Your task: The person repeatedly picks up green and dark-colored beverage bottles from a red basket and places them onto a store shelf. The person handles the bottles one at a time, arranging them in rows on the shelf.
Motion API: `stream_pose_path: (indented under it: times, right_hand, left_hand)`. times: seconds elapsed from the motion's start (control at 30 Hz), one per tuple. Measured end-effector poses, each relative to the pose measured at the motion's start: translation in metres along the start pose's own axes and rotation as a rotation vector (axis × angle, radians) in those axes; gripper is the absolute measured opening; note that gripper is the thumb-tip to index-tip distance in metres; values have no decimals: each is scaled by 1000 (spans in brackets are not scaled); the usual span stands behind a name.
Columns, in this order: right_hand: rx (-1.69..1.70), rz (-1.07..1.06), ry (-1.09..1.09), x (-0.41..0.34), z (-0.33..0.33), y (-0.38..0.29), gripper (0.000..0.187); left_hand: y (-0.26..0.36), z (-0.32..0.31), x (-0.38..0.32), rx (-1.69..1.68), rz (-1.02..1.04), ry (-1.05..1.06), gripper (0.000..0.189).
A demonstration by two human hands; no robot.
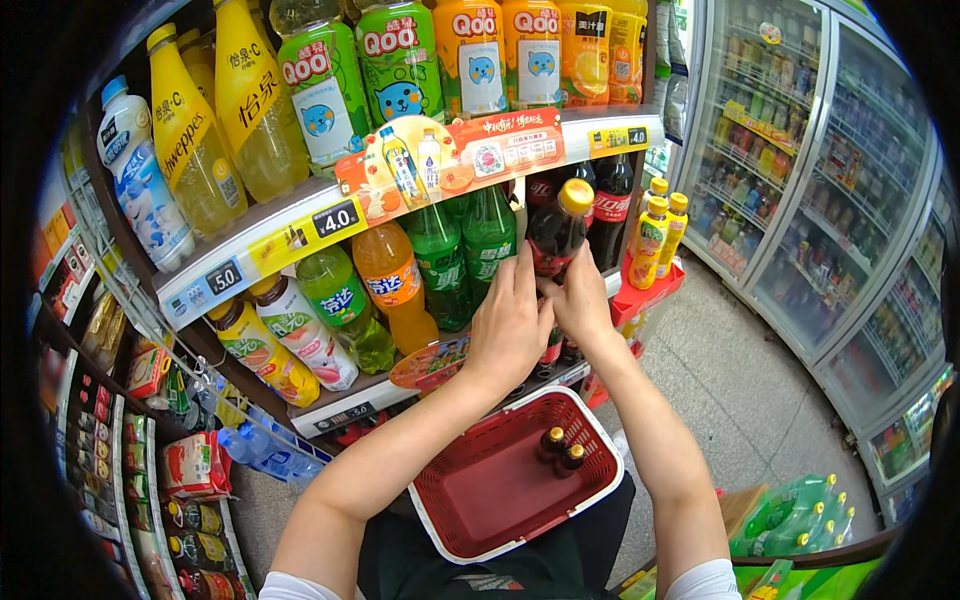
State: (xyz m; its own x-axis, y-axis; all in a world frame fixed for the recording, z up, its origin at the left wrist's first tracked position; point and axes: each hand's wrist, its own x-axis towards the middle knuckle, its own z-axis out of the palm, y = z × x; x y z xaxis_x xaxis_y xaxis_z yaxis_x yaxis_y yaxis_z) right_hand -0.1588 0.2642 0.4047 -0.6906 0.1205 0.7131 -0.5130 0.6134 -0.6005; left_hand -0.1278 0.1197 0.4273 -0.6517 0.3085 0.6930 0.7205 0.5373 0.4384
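Observation:
Both hands are raised at the lower drinks shelf, around a dark cola bottle with a yellow cap (559,229). My right hand (581,296) is closed on its lower part. My left hand (514,311) lies along the bottle's left side, its fingers touching or very near it; the exact contact is hidden. Green Sprite bottles (437,262) stand left of my hands, with an orange Fanta bottle (390,277) beyond them. More cola bottles (611,202) are behind and to the right. Below my forearms sits a red plastic basket (499,480) with two small dark bottles (561,450) inside.
The upper shelf edge (607,135) juts out above my hands, with large juice bottles (472,60) on it. Yellow juice bottles (649,240) stand on a red rack at the right. Glass-door fridges (757,135) line the right side. Green bottle packs (795,517) lie at lower right.

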Motion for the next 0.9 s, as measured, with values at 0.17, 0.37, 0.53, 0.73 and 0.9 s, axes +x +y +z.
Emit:
stream_pose_path:
  times: [0.17, 0.37, 0.53, 0.73, 0.9]
  right_hand:
    - [-141, 62, -91, 21, 2, 5, 53]
    - [-347, 85, -173, 34, 15, 9, 48]
    - [-347, 98, -194, 37, 22, 15, 61]
    - [-296, 185, -114, 12, 27, 9, 60]
    - [124, 413, -4, -4, 39, 30, 59]
  left_hand:
    - [-3, 8, -7, -49, 8, -35, 68]
    - [-13, 16, -9, -206, -114, -142, 73]
    - [-17, 20, -8, -239, -142, -164, 75]
    - [-19, 12, -13, -465, -284, -251, 82]
    - [-30, 20, -17, -659, -361, -285, 80]
